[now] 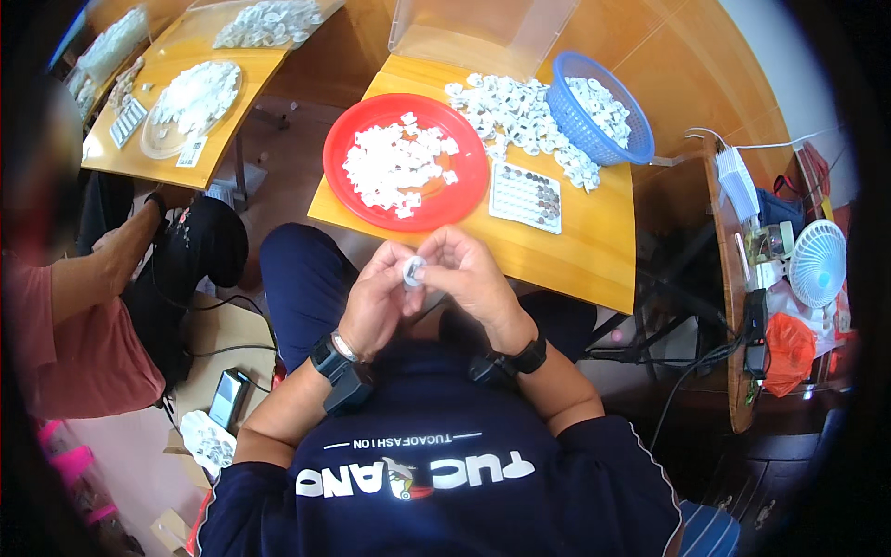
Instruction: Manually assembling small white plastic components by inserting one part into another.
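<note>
A small round white plastic piece (414,270) with a darker centre is pinched between my two hands, held over my lap just off the table's near edge. My left hand (375,290) grips it from the left, fingers closed around it. From the right, my right hand (467,278) presses thumb and fingertips onto it. Beyond my hands, a red round tray (339,190) holds a heap of small white plastic parts (385,167). To its right lies a white tray with rows of small dark round pieces (524,197), fuller on its right side.
A blue basket (580,116) of white pieces leans at the back right beside a loose pile of them (510,111). A clear bin (473,37) stands behind. At left, a person (93,306) sits by another table (172,167). A small fan (819,263) and cables are at right.
</note>
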The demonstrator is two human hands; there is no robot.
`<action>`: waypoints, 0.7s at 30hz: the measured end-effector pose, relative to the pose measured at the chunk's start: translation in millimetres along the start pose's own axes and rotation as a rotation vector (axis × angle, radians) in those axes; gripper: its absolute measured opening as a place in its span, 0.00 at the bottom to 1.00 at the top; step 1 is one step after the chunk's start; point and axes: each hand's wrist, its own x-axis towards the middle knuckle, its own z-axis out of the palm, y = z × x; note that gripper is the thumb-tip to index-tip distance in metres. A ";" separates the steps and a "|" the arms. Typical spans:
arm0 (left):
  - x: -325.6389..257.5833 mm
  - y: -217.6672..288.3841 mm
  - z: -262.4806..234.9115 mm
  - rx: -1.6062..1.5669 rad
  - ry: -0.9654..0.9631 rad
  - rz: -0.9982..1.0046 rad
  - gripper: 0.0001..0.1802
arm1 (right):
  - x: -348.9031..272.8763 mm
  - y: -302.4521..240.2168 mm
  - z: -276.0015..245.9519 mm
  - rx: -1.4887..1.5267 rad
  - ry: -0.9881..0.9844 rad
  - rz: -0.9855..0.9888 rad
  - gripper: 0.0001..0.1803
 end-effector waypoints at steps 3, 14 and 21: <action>0.0 3.2 -0.2 -0.021 0.049 0.015 0.09 | 5.5 -1.8 5.6 0.018 -0.004 0.069 0.11; -1.6 0.8 -10.7 -0.163 0.154 0.014 0.07 | 15.9 16.3 26.3 -0.316 0.119 -0.155 0.04; -2.5 1.4 -8.2 -0.160 0.174 0.021 0.07 | 16.6 15.4 28.2 -0.431 0.133 -0.203 0.04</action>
